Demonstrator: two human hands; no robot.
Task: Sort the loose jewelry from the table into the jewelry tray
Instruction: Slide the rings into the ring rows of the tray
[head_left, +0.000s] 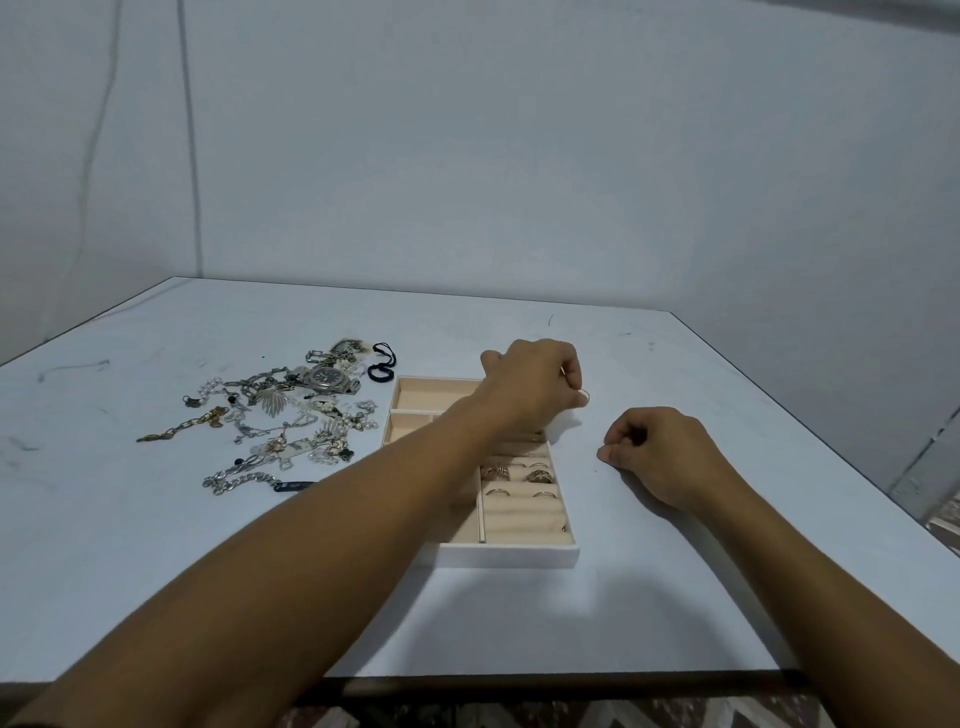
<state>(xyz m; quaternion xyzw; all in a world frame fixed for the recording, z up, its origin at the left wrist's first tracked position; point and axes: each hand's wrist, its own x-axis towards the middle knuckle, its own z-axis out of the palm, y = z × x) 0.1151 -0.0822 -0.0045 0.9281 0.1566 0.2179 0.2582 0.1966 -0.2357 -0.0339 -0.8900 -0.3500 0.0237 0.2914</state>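
A beige jewelry tray (498, 553) with a white outer wall lies mid-table; several rings (537, 475) sit in its padded ring rolls. My left hand (535, 387) reaches across the tray's far right corner and pinches a small thin ring (585, 396) between its fingertips, just past the tray's right edge. My right hand (660, 452) rests on the table to the right of the tray, fingers curled, nothing visible in it. A heap of loose jewelry (280, 421) lies left of the tray: chains, pearl strands, a metal watch (327, 376) and a black cord (382, 361).
The white table (675, 597) has its front edge close to me and its right edge near my right forearm. A plain wall stands behind. My left forearm hides the tray's middle compartments.
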